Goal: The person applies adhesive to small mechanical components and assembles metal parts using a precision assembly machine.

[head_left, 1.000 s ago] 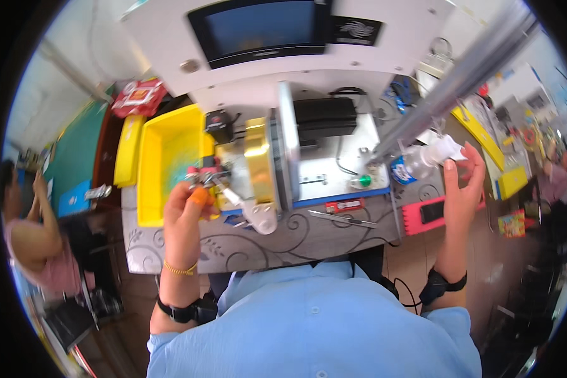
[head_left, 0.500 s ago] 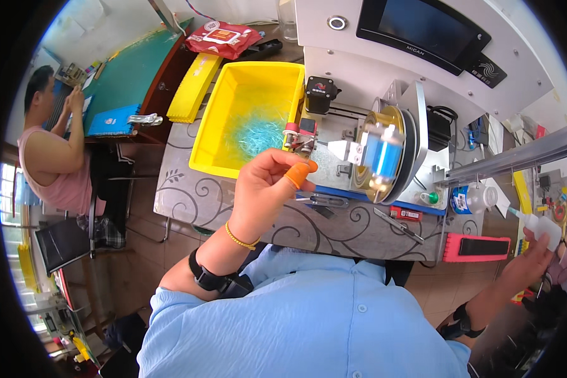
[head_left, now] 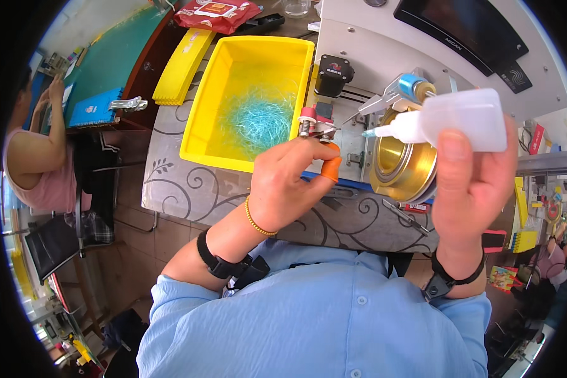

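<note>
Head view: the right hand [head_left: 475, 192] is wrapped around a white bottle [head_left: 466, 116]. The bottle is up in the air, lying on its side, and its thin tip [head_left: 381, 131] points left. The left hand [head_left: 283, 183] has its finger ends, one with an orange cover [head_left: 331, 165], up against a small red part [head_left: 315, 115]. I cannot tell if they pinch anything, because the hand hides it.

The tip is near the left hand, so a hard squeeze could squirt stuff onto those fingers, if the bottle has any in it. A slip could bump the pointy silver piece [head_left: 375, 103] close by. Drips could land on the gold wheel [head_left: 404, 160] too. Farther left, the yellow tray [head_left: 197, 135] on the desk [head_left: 176, 195] holds loose blue strands [head_left: 258, 123]; a sleepy left elbow or wrist might knock it.
</note>
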Demonstrator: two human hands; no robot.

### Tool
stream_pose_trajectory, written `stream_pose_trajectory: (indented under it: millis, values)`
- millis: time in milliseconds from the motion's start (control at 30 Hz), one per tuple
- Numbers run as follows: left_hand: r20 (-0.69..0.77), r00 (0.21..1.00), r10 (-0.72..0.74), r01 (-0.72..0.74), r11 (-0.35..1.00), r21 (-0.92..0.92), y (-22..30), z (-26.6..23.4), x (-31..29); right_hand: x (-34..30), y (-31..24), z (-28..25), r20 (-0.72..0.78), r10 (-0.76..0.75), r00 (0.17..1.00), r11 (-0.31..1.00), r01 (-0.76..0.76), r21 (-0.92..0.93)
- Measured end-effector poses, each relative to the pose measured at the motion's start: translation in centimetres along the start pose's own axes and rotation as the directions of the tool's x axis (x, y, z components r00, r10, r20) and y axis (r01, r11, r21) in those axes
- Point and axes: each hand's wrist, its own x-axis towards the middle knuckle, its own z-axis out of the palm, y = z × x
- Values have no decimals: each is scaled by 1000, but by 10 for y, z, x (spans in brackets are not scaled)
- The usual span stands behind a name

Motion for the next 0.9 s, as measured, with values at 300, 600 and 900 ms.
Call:
stream_pose_trajectory:
  millis: [300, 600, 900]
  values:
    - [-15, 999, 46, -46, 999, -1, -6, 1, -1, 0, 6, 16, 24, 45, 999, 999, -44, -15]
    - [-53, 994, 100, -100, 995, -11, -11, 6, 0, 1, 8, 12, 67, -11, 998, 986, 22, -167]
    - [-58, 993, 107, -108, 994, -16, -11, 7, 1, 1, 6, 14, 47, 17, 999, 995, -12, -95]
